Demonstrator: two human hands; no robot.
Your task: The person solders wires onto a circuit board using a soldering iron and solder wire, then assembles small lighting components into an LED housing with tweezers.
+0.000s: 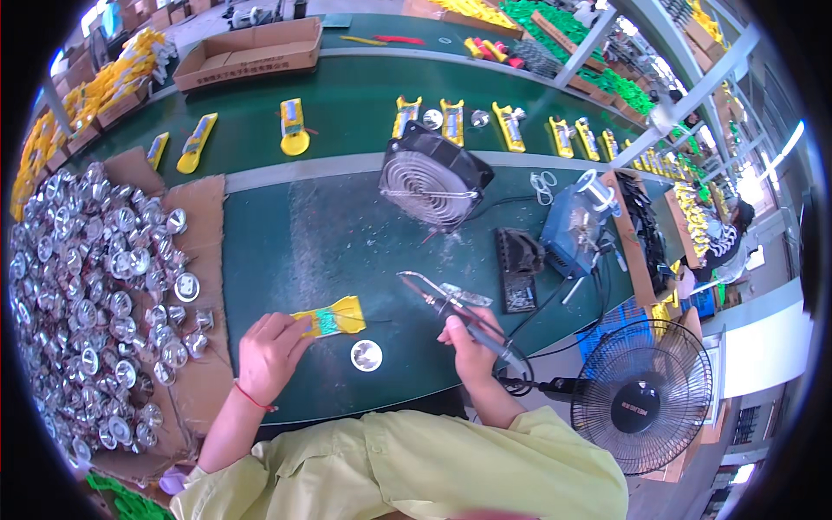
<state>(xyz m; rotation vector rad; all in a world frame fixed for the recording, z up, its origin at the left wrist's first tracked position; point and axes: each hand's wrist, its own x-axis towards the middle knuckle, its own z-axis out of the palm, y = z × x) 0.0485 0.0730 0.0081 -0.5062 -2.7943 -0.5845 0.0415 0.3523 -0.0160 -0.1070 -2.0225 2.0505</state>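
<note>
My left hand [270, 348] pinches the left end of a yellow flashlight casing [350, 314] lying on the green bench. A small green circuit board [327, 321] shows inside the casing, and a thin dark wire sticks out to its right. Just below it rests a round silver reflector [367, 355], touched by neither hand. My right hand [472, 348] is closed around the handle of a soldering iron [451, 309]. The iron's bent metal tip points up and left, above the bench and apart from the casing.
Silver reflectors [104, 286] are heaped on cardboard at the left. A square metal-grilled fan [435, 178] stands ahead, with a blue soldering station [572, 227] and black iron stand [518, 260] to its right. Yellow casings [295, 128] line the belt beyond. A round fan [641, 400] stands lower right.
</note>
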